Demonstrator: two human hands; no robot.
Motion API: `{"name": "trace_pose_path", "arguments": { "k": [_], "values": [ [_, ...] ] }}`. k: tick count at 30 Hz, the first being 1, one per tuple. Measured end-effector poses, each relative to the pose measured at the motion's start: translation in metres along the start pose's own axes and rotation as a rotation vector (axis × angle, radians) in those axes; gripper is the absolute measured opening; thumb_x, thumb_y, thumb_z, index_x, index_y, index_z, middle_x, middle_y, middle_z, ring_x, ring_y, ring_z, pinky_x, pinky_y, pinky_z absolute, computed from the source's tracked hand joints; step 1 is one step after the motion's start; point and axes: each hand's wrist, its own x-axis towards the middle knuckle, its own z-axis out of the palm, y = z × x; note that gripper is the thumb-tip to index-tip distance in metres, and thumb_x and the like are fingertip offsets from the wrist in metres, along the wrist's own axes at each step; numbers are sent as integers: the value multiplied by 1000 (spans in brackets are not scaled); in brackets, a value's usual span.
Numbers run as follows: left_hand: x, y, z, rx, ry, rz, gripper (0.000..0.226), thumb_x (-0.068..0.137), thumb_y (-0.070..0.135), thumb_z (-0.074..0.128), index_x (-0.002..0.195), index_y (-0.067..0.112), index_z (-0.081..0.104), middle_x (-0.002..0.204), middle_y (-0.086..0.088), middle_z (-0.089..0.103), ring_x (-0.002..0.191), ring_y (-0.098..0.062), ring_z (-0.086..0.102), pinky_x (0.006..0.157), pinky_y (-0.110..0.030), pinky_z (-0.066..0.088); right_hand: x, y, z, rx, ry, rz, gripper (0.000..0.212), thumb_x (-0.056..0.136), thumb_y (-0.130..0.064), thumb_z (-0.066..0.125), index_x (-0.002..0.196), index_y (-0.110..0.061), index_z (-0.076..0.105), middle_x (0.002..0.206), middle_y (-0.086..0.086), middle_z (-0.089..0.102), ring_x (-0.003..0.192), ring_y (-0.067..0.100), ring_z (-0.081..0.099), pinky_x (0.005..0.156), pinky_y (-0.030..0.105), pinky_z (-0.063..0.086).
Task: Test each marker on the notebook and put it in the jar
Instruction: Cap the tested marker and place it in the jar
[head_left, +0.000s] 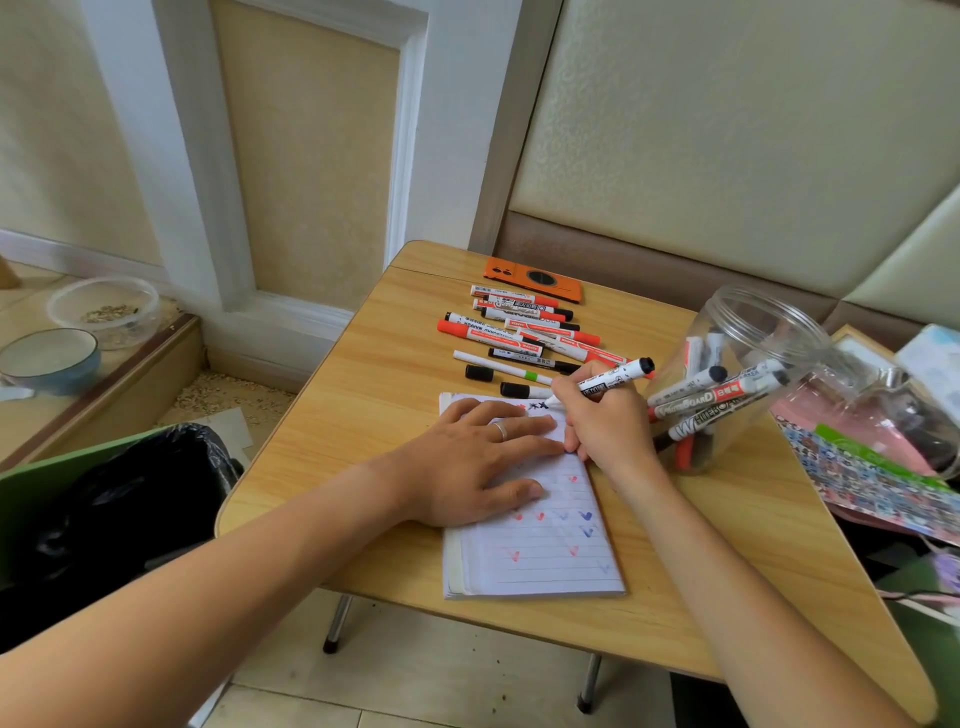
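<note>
At the near-middle of the desk (332, 467), the notebook (540, 551) lies flat, its near end close to the desk's front edge. Left hand (478, 462) is flat on the page, fingers straight, pinning it. Right hand (602, 421) pinches a marker (615, 378) mid-barrel in a writing grip, tip down on the top of the page, black end angled up toward the jar (748, 379).

Handling, my read: marker is light, stiff plastic, smooth barrel, so a mid-barrel pinch is right and little force is needed. Notebook is thin and soft and will slide if unpinned; keep the flat hand on it.

Jar is clear plastic, standing tilted near the desk's right edge just beside the right hand, mouth open to the upper left, several markers already inside. Probably light, so it could tip or roll if knocked.

Untested markers (519, 332) sit in a loose row toward the far edge, with two loose black caps (479, 372) between them and the notebook, and an orange phone (535, 280) behind.

Room: short clear path from page to jar mouth. Left half of desk is bare. Papers (872, 478) crowd the right edge.
</note>
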Motion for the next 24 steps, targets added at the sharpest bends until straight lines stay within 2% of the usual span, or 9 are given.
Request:
{"name": "trace_pose_path", "arguments": {
  "k": [3,5,7,9,13,17,20,24],
  "values": [
    [-1,0,-1,-37,44,-7,51,103,59,33,151,43,34,162,13,27,148,-11,16,121,-38,9,-5,-2,6,72,81,-16,12,97,-31,65,87,-25,62,48,8,61,42,20,59,48,30,45],
    [-1,-2,-4,-103,94,-42,46,101,55,38,143,38,48,153,10,41,141,-12,30,118,-38,21,-12,-5,11,142,112,3,12,96,-32,65,86,-27,61,48,7,61,42,20,56,47,29,43],
    [0,-5,-7,-124,187,-84,41,97,48,43,129,28,61,134,5,56,124,-15,47,104,-41,42,-20,-8,15,191,112,22,12,97,-31,64,86,-27,61,49,9,61,40,18,53,42,26,39],
    [2,-12,-8,-95,311,-134,33,93,37,50,117,22,67,117,2,62,109,-17,53,89,-42,50,-26,-10,18,185,100,4,12,99,-28,64,89,-22,61,51,10,61,39,15,52,40,24,38],
    [11,-27,-9,-43,472,-335,26,95,21,58,120,19,65,117,-2,63,109,-20,52,90,-39,49,-32,-11,21,179,89,-43,13,100,-22,65,89,-16,62,58,8,61,43,13,57,42,26,42],
    [24,-40,-7,19,525,-500,32,96,23,56,127,17,63,124,-6,62,112,-24,51,94,-40,47,-34,-12,21,146,70,-80,12,100,-22,67,88,-19,63,59,0,63,47,13,60,42,26,45],
    [30,-44,-6,27,498,-549,31,98,26,54,126,20,66,121,-6,61,111,-24,49,90,-38,45,-35,-13,20,139,46,-109,11,98,-18,69,88,-21,66,61,-3,64,49,12,60,44,24,47],
    [33,-43,-7,27,521,-538,21,96,23,58,112,23,72,112,-2,62,104,-20,48,83,-32,40,-35,-15,20,149,27,-146,7,97,-18,70,93,-23,70,62,-5,64,52,12,60,47,21,48]
  ]
}}
